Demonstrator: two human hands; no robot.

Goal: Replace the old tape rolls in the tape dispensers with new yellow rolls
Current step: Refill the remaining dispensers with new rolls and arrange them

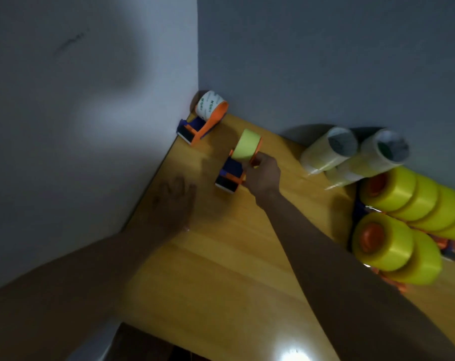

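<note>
A wooden table (pixel 221 269) fits into a wall corner, bare wood in front. Yellow rolls (pixel 403 220) crowd its right edge. The dispenser (pixel 234 170) with a yellow roll stands mid-table, pinched by the right hand (pixel 262 175). The blurred left hand (pixel 174 201), fingers spread, is near the left edge.

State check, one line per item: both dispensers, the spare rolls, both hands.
Corner dispenser: holds a white printed roll, untouched.
Near dispenser: loaded with a yellow roll, standing on the table.
Right hand: fingers grip the near dispenser by the roll's side.
Left hand: open, blurred, holding nothing.
Pale rolls: two stacks lying on their sides.
Yellow rolls: stacked on their sides.
</note>
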